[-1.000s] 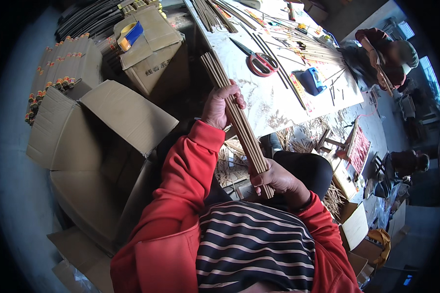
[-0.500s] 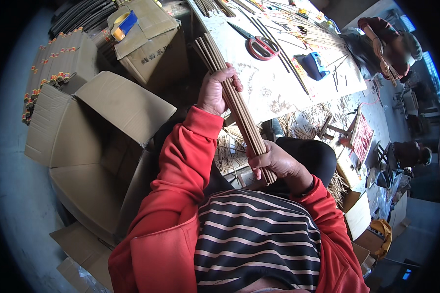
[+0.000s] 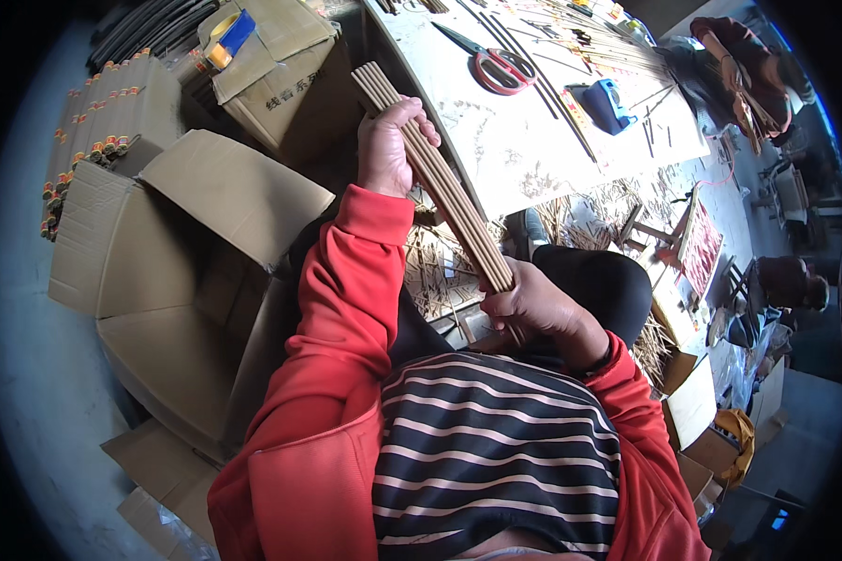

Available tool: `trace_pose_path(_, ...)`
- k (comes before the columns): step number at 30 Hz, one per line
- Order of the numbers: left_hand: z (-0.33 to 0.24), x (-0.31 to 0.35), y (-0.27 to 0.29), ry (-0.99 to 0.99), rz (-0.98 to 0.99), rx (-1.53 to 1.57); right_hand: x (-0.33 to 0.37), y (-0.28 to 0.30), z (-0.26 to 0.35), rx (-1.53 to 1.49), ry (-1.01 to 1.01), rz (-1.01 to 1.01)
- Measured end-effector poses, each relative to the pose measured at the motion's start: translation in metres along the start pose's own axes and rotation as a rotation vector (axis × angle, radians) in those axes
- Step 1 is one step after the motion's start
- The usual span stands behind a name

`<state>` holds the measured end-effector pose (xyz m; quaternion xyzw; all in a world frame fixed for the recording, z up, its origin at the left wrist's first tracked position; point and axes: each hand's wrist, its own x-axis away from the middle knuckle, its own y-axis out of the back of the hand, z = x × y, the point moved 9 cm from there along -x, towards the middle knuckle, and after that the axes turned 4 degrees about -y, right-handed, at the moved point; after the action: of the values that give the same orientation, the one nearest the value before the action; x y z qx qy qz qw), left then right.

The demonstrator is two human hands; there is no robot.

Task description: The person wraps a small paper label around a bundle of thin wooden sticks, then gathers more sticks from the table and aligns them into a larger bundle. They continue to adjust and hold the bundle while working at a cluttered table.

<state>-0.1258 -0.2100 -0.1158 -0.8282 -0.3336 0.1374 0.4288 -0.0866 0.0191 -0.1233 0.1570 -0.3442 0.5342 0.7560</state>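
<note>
The person holds a bundle of thin wooden sticks (image 3: 449, 192) slantwise in front of the chest. The left hand (image 3: 390, 150) is closed round the bundle near its far end, fingers wrapped over the sticks, while the right hand (image 3: 538, 307) is closed round the near end, just above the lap. The sticks lie side by side, roughly flush at the far tips.

Beyond the left hand stands a white worktable (image 3: 496, 154) with red-handled scissors (image 3: 496, 64) and a blue tape dispenser (image 3: 608, 103), both well apart from the hands. To the left of the left arm sits an open cardboard box (image 3: 187, 271).

The likely trouble is the bundle fanning out: held only at its two ends, the middle sticks could slip sideways if either grip slackens, and loose ones would drop among the scattered offcuts (image 3: 440, 271) under the bundle, where they would be hard to pick out. Bending the bundle between the hands could also snap the thin sticks.
</note>
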Motion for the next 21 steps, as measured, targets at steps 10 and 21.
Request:
trace_pose_path(10, 0.037, 0.016, -0.009, 0.166, 0.059, 0.006, -0.002, 0.028, 0.021, 0.646, 0.178, -0.391)
trace_pose_path(21, 0.046, 0.024, -0.025, 0.338, 0.193, 0.196, -0.002, -0.008, 0.003, -0.566, 0.071, 0.428)
